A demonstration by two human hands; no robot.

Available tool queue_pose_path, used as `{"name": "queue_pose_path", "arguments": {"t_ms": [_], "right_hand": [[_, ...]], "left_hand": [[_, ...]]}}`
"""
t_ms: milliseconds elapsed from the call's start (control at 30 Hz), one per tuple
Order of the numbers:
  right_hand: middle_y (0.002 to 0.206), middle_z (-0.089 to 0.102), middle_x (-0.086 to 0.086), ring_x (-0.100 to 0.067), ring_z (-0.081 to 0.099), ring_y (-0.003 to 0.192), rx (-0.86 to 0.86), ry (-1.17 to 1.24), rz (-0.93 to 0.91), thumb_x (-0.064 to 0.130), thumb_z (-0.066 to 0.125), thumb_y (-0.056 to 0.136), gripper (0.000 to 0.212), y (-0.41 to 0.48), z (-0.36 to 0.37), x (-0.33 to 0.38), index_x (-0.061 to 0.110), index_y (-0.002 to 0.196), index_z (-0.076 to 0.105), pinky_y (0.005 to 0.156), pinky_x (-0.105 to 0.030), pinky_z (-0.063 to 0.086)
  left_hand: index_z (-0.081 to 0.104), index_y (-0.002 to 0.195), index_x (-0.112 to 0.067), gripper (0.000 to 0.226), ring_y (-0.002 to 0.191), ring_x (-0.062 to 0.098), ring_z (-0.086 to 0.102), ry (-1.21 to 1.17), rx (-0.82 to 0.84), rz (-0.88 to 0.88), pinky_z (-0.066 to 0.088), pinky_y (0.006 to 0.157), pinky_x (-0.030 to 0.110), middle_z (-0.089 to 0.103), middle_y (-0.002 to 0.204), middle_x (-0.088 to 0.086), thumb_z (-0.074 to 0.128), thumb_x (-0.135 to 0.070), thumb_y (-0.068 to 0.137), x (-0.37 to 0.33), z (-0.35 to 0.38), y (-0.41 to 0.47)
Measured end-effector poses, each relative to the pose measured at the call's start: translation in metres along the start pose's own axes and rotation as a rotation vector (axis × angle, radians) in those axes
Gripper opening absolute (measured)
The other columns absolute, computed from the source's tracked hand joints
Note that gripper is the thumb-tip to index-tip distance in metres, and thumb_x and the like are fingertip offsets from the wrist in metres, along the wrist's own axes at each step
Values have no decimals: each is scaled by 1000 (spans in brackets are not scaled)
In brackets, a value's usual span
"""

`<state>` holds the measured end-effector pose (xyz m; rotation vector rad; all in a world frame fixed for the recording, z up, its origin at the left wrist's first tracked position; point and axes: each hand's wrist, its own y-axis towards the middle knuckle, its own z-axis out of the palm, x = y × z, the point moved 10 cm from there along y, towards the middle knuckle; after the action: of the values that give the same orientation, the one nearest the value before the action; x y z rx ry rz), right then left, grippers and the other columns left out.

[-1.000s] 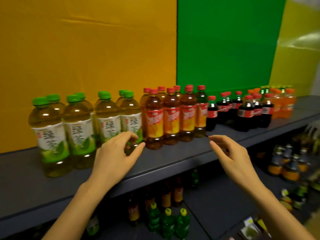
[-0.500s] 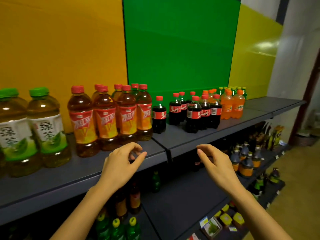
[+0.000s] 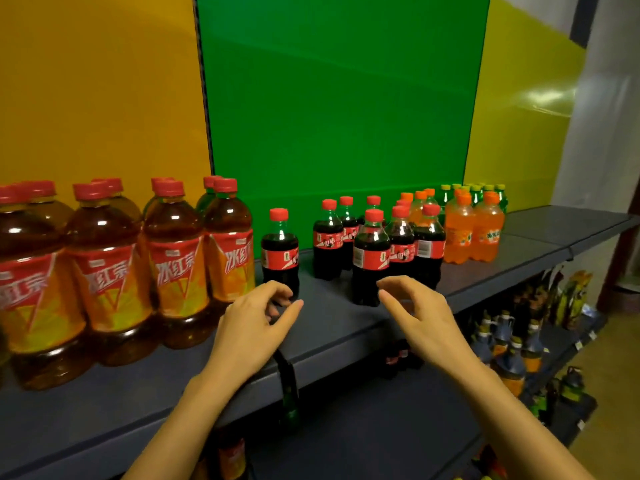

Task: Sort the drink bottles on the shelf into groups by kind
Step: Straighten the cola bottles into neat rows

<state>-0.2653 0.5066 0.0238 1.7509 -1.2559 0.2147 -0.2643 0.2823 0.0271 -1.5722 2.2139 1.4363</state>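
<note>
On the grey shelf [image 3: 329, 317] stand several large iced red tea bottles [image 3: 173, 268] at the left, one lone small cola bottle [image 3: 280, 252], a cluster of small cola bottles [image 3: 372, 258], orange soda bottles [image 3: 472, 233] and small green bottles [image 3: 485, 192] behind them. My left hand [image 3: 252, 323] hovers just in front of the lone cola bottle, fingers loosely curled, holding nothing. In front of the cola cluster, my right hand [image 3: 415, 313] hangs over the shelf, relaxed and empty.
Yellow and green panels back the shelf. Lower shelves [image 3: 381, 427] hold more bottles, among them dark oil-like bottles [image 3: 512, 348] at the right and a green bottle [image 3: 289, 386] below the shelf edge. Bare shelf lies to the right of the orange sodas.
The view has swung right: the green tea bottles left the frame and the cola bottles are now in front. Both hands moved rightward with it, still empty.
</note>
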Motion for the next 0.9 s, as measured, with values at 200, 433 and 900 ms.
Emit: {"name": "queue_pose_path", "arguments": {"t_ms": [200, 433, 900], "right_hand": [[97, 65, 10, 5, 60, 90, 2, 37, -178, 21, 58, 89, 18, 62, -11, 23, 17, 105, 64, 78, -10, 47], [94, 65, 7, -6, 61, 87, 43, 36, -352, 22, 58, 89, 18, 129, -24, 60, 15, 103, 66, 80, -13, 47], [133, 53, -6, -21, 53, 119, 734, -447, -454, 38, 66, 82, 60, 237, 67, 33, 12, 132, 44, 100, -30, 40]], "left_hand": [[61, 98, -18, 19, 79, 8, 55, 83, -105, 54, 50, 72, 27, 58, 88, -11, 64, -30, 83, -16, 8, 35], [57, 107, -15, 27, 92, 7, 56, 126, -191, 45, 49, 78, 16, 55, 101, -8, 65, -24, 83, -17, 7, 55], [18, 144, -13, 79, 128, 23, 41, 423, -212, -229, 37, 104, 34, 40, 139, 6, 64, -35, 83, 1, 27, 81]]}}
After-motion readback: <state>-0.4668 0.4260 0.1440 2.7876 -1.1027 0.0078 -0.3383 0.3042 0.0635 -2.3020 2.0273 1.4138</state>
